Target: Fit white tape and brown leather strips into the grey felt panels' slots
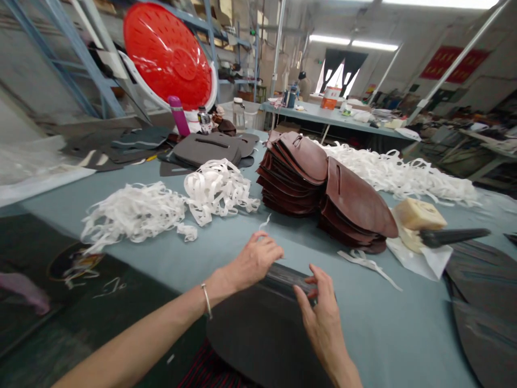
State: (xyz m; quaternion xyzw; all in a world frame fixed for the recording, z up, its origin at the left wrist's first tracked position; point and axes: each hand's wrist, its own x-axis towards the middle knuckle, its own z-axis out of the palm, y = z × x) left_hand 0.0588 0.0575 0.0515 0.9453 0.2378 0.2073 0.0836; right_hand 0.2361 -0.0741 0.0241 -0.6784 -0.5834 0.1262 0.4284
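Black panel held between left hand and right hand.

This is a leather-goods workshop: a long cloth-covered work table holds stacked brown leather panels, a dark cut panel and white trimmings, with blue steel shelving and another worktable beyond.

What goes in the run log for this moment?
left hand: on dark rounded panel | right hand: on same panel | nearby: stacked brown panels, white strips
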